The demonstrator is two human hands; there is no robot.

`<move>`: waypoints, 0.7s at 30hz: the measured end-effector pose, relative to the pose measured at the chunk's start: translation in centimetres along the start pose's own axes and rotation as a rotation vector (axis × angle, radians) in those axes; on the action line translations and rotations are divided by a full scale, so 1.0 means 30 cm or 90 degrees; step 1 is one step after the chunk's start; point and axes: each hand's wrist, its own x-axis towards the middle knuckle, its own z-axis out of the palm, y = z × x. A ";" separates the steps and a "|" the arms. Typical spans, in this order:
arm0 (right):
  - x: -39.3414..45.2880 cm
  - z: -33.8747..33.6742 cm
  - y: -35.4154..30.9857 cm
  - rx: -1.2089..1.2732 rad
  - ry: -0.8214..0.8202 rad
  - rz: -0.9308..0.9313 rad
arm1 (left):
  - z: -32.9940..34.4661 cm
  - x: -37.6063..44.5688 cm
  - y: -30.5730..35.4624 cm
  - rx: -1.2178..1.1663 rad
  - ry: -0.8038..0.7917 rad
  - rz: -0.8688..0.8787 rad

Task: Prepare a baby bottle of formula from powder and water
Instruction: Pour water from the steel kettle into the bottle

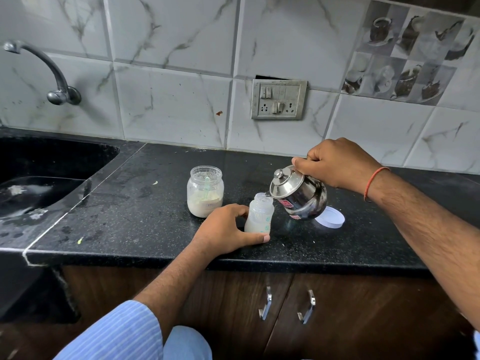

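A small clear baby bottle (259,214) stands upright and uncapped on the black counter (145,216), with cloudy white liquid in its lower part. My left hand (226,229) holds it near the base, thumb in front. My right hand (335,162) grips the handle of a steel kettle (298,196), tilted left with its spout at the bottle's mouth. Behind and to the left of the bottle stands an open glass jar (205,190) of pale formula powder with a green scoop inside.
A white round lid (331,216) lies on the counter behind the kettle. A black sink (39,183) with a wall tap (52,71) is at the left. A switch and socket plate (279,100) sits on the tiled wall. Cabinet doors with metal handles (285,305) are below the counter edge.
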 end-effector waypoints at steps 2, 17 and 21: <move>-0.001 0.000 0.000 0.002 0.000 0.002 | 0.000 0.001 0.000 0.002 -0.001 -0.002; -0.006 0.000 -0.001 -0.007 0.003 -0.009 | -0.003 -0.002 0.002 -0.002 -0.002 -0.001; -0.005 -0.002 -0.004 -0.011 0.003 -0.014 | -0.002 -0.001 0.003 0.001 0.000 -0.002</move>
